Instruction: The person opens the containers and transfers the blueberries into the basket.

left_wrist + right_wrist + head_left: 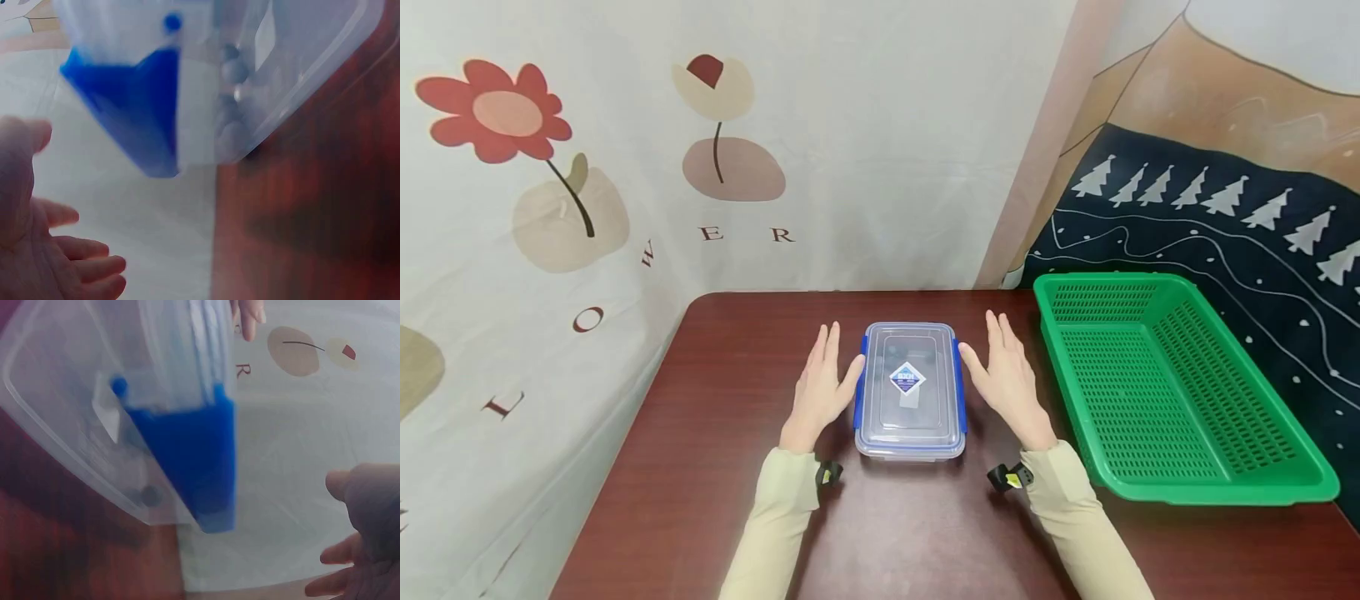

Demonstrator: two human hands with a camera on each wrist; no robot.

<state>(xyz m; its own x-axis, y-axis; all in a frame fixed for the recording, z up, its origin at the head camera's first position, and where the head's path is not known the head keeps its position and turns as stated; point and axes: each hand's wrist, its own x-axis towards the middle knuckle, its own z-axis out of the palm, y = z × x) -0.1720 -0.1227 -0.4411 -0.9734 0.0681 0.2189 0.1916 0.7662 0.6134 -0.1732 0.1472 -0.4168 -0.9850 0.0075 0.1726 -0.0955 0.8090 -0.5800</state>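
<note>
A clear plastic food container (910, 425) with a lid and blue side clips stands in the middle of the table, a diamond-shaped blue and white label (907, 379) on its lid. To its left is my left hand (822, 390), fingers straight and thumb close by the left clip (134, 106). My right hand (1009, 379) is held open on the opposite side, its thumb near the right clip (194, 459). Neither hand grips anything. Through the wall, the left wrist view shows several small grey round things (235, 70) inside.
A green slatted plastic basket (1150, 400) stands at the right of the dark red-brown table (700, 467). Behind the table hangs a pale cloth (880, 150) with flower prints, and at the right a dark cloth (1217, 242) with white trees.
</note>
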